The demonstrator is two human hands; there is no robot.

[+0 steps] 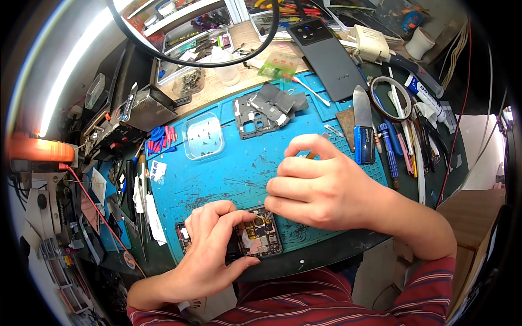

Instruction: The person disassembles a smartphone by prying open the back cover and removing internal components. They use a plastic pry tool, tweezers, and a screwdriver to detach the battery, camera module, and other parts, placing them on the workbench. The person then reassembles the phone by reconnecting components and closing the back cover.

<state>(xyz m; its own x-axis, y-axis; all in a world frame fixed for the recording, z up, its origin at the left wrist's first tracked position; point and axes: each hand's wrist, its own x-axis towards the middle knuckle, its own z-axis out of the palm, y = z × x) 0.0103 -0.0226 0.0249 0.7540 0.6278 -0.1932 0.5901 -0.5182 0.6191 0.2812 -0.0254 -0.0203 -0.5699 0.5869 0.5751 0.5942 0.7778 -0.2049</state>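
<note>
Clock taken about the picture's centre. Opened phone (265,243), flat slab with a rounded corner, lay at 6 o'clock; its bare circuitry showed dark board, metal shields and gold-coloured patches. Left hand (204,252), at 7, was arched across it, thumb and fingers partly spread, gripping its two long edges. Right hand (323,190), at 4, was curled, its fingertips close above the board's upper right corner; whether it pinched a slim tool could not be told. At 10, clear plastic tub (202,136) with rounded corners held small dark bits; at 12, matte black frame (253,122) lay under creased grey film. At 1, smooth grey phone (331,62); at 2, tape roll (375,89). Surface: blue mat (185,185), scuffed with dark scratches, over a dark worktop (348,247). Glowing light strip (70,70) at 10; cluttered trays beyond the mat at 12. Left hand covered the phone's middle; black ring (196,64) was cut off by the top edge; the tub's bits were too small to identify.
</note>
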